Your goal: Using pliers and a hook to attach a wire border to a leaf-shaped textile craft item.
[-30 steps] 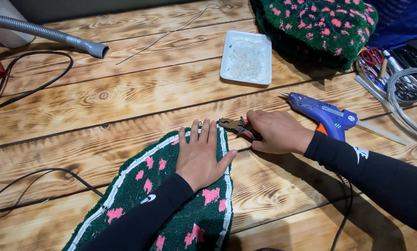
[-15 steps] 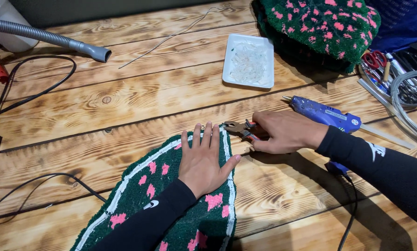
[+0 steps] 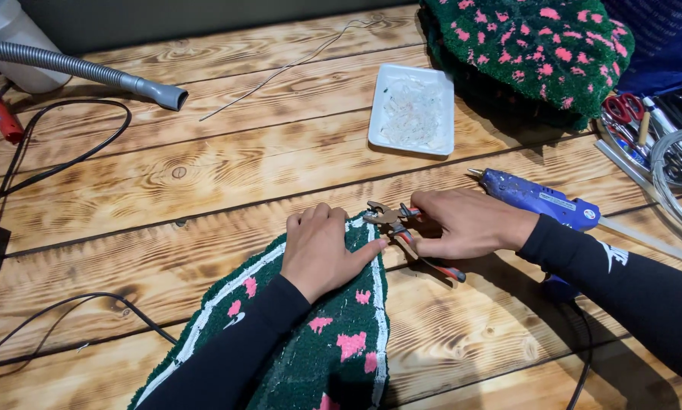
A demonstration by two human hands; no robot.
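Observation:
A dark green tufted piece point(image 3: 333, 342) with pink spots and a white border lies on the wooden table, its pointed end toward the middle. My left hand point(image 3: 322, 250) presses flat on that end, fingers together. My right hand point(image 3: 462, 224) grips red-handled pliers point(image 3: 409, 235), whose jaws sit at the piece's tip, right beside my left fingertips. A blue glue gun point(image 3: 538, 199) lies just behind my right wrist.
A white tray point(image 3: 413, 110) of clear bits sits mid-table. A second green-and-pink tufted piece point(image 3: 538, 45) lies at the back right, with scissors point(image 3: 626, 110) and tools beside it. A grey hose point(image 3: 90, 72), black cables point(image 3: 67, 163) and a thin wire point(image 3: 280, 68) lie at left and back.
The view shifted slightly. My right hand with the pliers stayed at the piece's tip, and my left hand kept pressing on the piece.

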